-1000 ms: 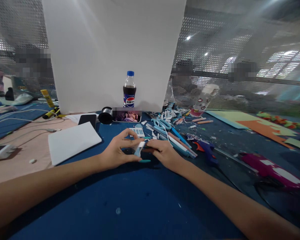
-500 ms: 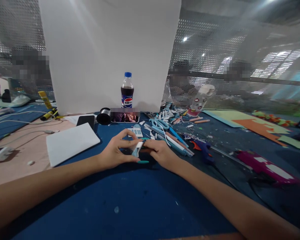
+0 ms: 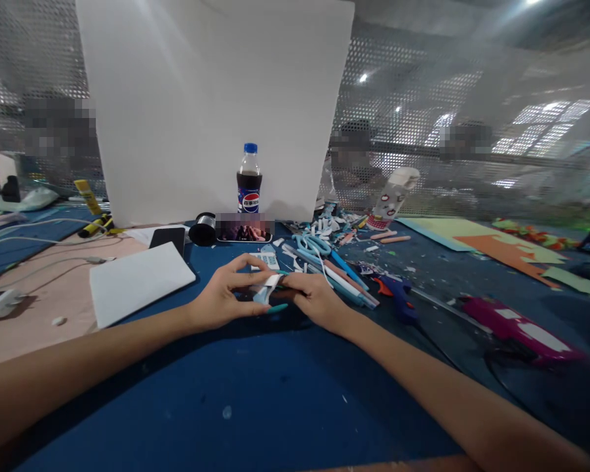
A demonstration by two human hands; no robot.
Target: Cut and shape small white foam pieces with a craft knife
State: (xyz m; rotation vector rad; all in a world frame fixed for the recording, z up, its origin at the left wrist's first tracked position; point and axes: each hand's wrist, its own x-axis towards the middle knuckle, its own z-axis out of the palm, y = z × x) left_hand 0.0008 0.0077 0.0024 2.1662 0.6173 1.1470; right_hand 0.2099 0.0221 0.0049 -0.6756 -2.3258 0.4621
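White-and-blue piece [image 3: 266, 290]: mid-frame!
Left hand [image 3: 219, 298]: pinching it, thumb below!
Right hand [image 3: 319, 300]: curled alongside, grip unclear!

Person's left hand [image 3: 221, 295]: a long, narrow, tapered teal thumbnail [image 3: 278, 308]; beyond this thumbnail, a second teal fingernail [image 3: 284, 273]. Both slender forearms [image 3: 103, 354], nearer the viewer than the thumbnail, are bare.

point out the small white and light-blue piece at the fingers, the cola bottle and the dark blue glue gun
small white and light-blue piece [image 3: 262, 295]: head view, its light-blue part
cola bottle [image 3: 250, 191]: head view, its label
dark blue glue gun [image 3: 402, 299]: head view, its body
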